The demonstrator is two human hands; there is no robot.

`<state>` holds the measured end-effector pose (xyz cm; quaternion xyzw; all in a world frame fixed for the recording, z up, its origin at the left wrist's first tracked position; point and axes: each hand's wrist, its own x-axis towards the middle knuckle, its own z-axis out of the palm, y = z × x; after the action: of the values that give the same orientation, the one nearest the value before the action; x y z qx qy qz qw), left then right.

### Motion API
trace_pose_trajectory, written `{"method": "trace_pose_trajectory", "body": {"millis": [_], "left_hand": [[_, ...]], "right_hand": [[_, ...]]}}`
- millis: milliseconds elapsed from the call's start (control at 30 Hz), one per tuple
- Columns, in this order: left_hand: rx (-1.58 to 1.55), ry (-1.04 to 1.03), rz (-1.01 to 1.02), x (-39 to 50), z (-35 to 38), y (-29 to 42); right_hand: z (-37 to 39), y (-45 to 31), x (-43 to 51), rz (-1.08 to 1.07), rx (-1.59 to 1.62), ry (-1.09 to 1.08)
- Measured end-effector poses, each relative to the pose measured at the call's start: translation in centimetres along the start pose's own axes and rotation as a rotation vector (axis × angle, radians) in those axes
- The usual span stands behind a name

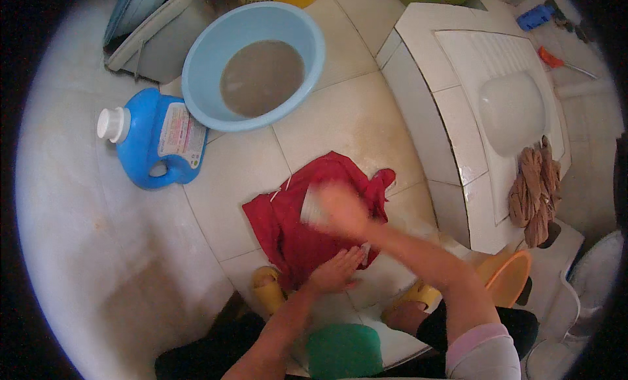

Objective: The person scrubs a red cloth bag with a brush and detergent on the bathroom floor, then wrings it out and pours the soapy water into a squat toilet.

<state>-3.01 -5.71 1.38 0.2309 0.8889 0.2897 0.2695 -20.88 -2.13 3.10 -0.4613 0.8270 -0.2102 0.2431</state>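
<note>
A wet red garment (299, 232) with white cord or trim lies crumpled on the tiled floor. My left hand (338, 271) rests flat on its near edge, fingers stretched out and nothing in the grasp. Above the middle of the cloth, my right hand (346, 205) is blurred by motion. It is closed around a whitish object (312, 208), apparently a scrubbing brush, whose details are smeared. The brush is over or against the fabric; contact cannot be told.
A light blue basin (195, 93) holds murky water. Beside it is a blue detergent jug (140, 149) with a white cap. Brown cloth (532, 188) hangs over the raised squat toilet (512, 110). An orange container (510, 277) and a green object (344, 350) are near my legs.
</note>
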Motion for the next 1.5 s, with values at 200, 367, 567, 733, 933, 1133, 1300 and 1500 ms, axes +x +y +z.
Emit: {"method": "trace_pose_trajectory", "body": {"millis": [200,367,567,733,933,1133,1300,1500], "left_hand": [[0.183,0.16,0.074,0.0,1.4,0.2],[0.175,0.141,0.091,0.2,2.6,-0.5],[0.178,0.252,0.069,-0.2,2.1,0.2],[0.089,0.128,0.043,0.6,2.5,-0.3],[0.377,0.324,-0.024,-0.4,1.4,0.4],[0.085,0.119,0.048,0.3,1.0,0.1],[-0.071,0.022,-0.031,-0.9,3.7,-0.1],[0.143,0.233,0.062,0.0,0.1,0.6]], "right_hand": [[-2.3,4.5,5.5,0.107,-0.057,0.357],[-0.5,4.5,4.5,-0.011,0.05,0.301],[0.4,-1.6,3.2,-0.107,-0.072,-0.135],[-3.0,4.6,7.1,0.051,-0.015,0.45],[3.3,-4.0,0.9,-0.316,-0.034,-0.316],[-3.5,6.2,4.2,-0.021,-0.103,0.509],[1.8,1.4,-2.8,-0.056,-0.121,-0.164],[-3.6,8.7,2.1,0.14,-0.093,0.573]]}}
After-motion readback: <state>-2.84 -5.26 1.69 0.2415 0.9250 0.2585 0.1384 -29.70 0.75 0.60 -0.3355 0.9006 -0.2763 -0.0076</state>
